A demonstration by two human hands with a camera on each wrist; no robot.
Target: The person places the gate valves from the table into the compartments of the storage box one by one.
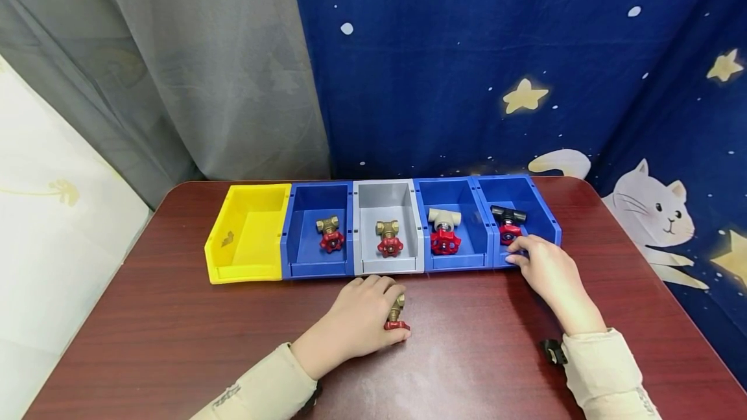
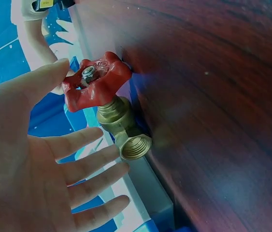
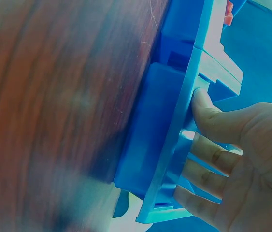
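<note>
A brass valve with a red handwheel (image 2: 99, 82) is by my left hand (image 1: 364, 316), in front of the grey bin (image 1: 388, 266). In the left wrist view its thumb is at the wheel's edge and the index fingertip by the brass body; the fingers look fairly straight. My right hand (image 1: 551, 271) reaches over the front of the far-right blue bin (image 1: 539, 212). Its thumb is at the bin's edge, near a black valve with a red wheel (image 1: 509, 224). The right wrist view shows loosely extended fingers and no valve between them.
Left of that bin stands another blue bin (image 1: 455, 194) with a white, red-wheeled valve (image 1: 445, 229). The grey bin and the left blue bin (image 1: 318, 271) each hold a brass valve with a red wheel. A yellow bin (image 1: 251, 232) ends the row. Curtains hang behind the table (image 1: 467, 355).
</note>
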